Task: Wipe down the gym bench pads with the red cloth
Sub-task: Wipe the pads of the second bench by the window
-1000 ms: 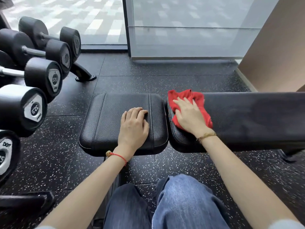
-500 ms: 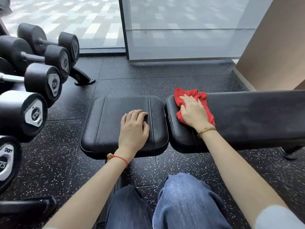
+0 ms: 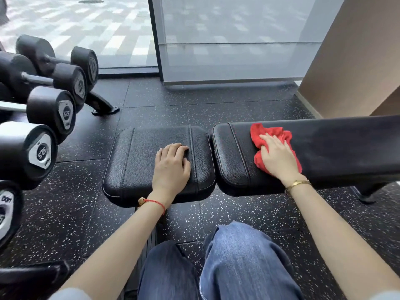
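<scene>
**Now: red cloth pressed flat on the long bench pad**

Kneeling at a black gym bench, blue jeans (image 3: 244, 263) low in view. Seat pad (image 3: 138, 161) as the landmark: short, rounded, pebbled black leather with two stitched seams, a narrow gap on its right side. Across that gap, the long back pad (image 3: 346, 152), same leather, running off the right edge. Left hand (image 3: 172, 167) resting palm down on the right part of the seat pad, fingers loosely curled, holding nothing; red string bracelet (image 3: 154, 203) at the wrist. Right hand (image 3: 278, 158) spread flat on the red cloth (image 3: 268, 132), pressing it onto the back pad, well right of the seat pad; cloth bunched, sticking out past the fingertips and beside the palm; gold bracelet (image 3: 297, 183) at that wrist. Under and around the seat pad, black rubber floor (image 3: 82, 213) flecked with white, laid in tiles. Left of the seat pad, a rack of black dumbbells (image 3: 49, 111) with silver end caps. Beyond the seat pad, frosted glass panels (image 3: 233, 35) and paving outside; beyond and to its right, a brown wall (image 3: 355, 53).
</scene>
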Demonstrator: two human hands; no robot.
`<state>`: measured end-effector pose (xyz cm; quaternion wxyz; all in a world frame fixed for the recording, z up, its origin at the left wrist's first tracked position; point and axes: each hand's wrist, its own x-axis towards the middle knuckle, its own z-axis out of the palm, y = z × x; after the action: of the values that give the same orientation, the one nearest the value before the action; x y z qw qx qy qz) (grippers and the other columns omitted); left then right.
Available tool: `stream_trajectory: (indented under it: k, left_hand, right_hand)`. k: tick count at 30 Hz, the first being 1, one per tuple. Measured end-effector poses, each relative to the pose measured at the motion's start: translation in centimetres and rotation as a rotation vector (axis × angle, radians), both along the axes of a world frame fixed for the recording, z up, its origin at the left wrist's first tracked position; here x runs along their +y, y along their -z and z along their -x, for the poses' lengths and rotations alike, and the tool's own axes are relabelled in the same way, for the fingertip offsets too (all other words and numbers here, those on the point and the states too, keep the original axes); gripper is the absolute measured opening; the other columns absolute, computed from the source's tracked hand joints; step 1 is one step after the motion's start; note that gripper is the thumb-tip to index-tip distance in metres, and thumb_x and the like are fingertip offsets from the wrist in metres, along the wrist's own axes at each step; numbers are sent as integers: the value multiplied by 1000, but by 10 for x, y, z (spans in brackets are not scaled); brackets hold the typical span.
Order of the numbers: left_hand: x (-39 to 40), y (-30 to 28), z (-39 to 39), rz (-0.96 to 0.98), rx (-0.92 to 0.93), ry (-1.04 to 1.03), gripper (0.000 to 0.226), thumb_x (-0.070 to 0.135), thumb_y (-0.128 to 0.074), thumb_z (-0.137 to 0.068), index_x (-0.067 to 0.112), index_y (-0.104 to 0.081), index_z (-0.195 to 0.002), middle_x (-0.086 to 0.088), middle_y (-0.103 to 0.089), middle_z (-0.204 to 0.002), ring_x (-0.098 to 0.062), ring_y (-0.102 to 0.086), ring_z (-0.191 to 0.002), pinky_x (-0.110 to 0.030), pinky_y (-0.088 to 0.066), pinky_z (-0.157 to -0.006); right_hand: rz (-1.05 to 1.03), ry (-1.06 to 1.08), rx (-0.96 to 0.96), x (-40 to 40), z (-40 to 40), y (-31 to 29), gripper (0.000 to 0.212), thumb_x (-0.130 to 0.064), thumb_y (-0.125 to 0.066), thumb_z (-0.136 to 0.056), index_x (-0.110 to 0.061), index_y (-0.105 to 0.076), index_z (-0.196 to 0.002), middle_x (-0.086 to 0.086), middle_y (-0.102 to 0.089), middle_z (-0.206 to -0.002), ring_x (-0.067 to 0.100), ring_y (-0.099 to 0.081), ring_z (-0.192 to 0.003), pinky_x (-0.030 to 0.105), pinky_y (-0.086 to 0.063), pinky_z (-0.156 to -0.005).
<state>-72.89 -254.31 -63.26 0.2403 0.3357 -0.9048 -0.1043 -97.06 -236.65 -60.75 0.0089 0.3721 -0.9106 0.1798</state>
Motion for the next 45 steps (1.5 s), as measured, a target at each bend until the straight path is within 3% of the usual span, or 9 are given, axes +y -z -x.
stream_trajectory:
  k: [3, 12, 18, 27, 32, 36, 40, 45]
  left_hand:
    - [1, -1, 0, -2, 1, 4, 35, 21, -51, -92, 16, -60, -125, -2, -58, -132, -24, -48, -127, -44, -29, -116]
    - [-3, 1, -1, 7, 47, 20, 33, 24, -51, -89, 18, -63, -119, 0, -61, -125, -23, -51, -121, -43, -34, -112]
    - [-1, 0, 2, 13, 37, -7, 31, 22, -57, -87, 20, -63, -117, 2, -62, -123, -23, -51, -120, -41, -34, -109]
    - [9, -5, 8, 6, 17, -52, 32, 11, -58, -88, 13, -66, -118, -4, -64, -126, -27, -54, -123, -42, -36, -109]
    - [31, -14, 25, -49, 92, -85, 30, 7, -59, -86, 11, -67, -114, -8, -64, -122, -30, -56, -116, -46, -44, -99]
    - [70, -21, 57, -5, 136, -23, 30, 7, -59, -85, 14, -67, -112, -5, -66, -117, -27, -58, -111, -43, -44, -95]
    - [106, -19, 99, -35, 122, -2, 30, 7, -57, -87, 12, -66, -115, -5, -67, -116, -27, -59, -109, -43, -46, -96]
    - [143, -9, 150, -51, 107, -9, 30, 10, -56, -88, 13, -65, -116, -4, -66, -118, -26, -57, -115, -42, -42, -98]
  right_hand:
    - [-8, 21, -24, -21, -4, -2, 45, -19, -40, -98, -16, -44, -142, 7, -36, -155, 26, -28, -145, 42, -10, -121]
    - [43, -377, -42, -6, -43, 6, 44, -17, -47, -96, -23, -48, -140, -1, -41, -152, 19, -29, -145, 39, -13, -122]
    - [116, -327, 17, -7, -48, 9, 45, -17, -49, -94, -22, -50, -138, -3, -44, -150, 17, -32, -144, 30, -8, -120]
    - [112, -365, 34, 24, -29, 11, 46, -22, -48, -94, -25, -49, -140, -5, -43, -151, 14, -31, -144, 32, -11, -121]
    - [88, -233, 29, 53, 26, 12, 45, -22, -46, -95, -23, -49, -140, -3, -42, -151, 18, -31, -144, 38, -12, -122]
    - [31, -154, -34, 33, 59, 3, 45, -23, -41, -98, -20, -45, -142, 1, -36, -155, 21, -26, -146, 40, -9, -122]
    - [-4, -299, -17, 22, 54, 2, 47, -24, -42, -97, -20, -44, -144, 1, -34, -156, 21, -25, -146, 38, -8, -122]
    - [63, -465, 12, 71, 60, 9, 47, -25, -48, -92, -24, -50, -139, -3, -41, -152, 18, -30, -144, 38, -13, -122]
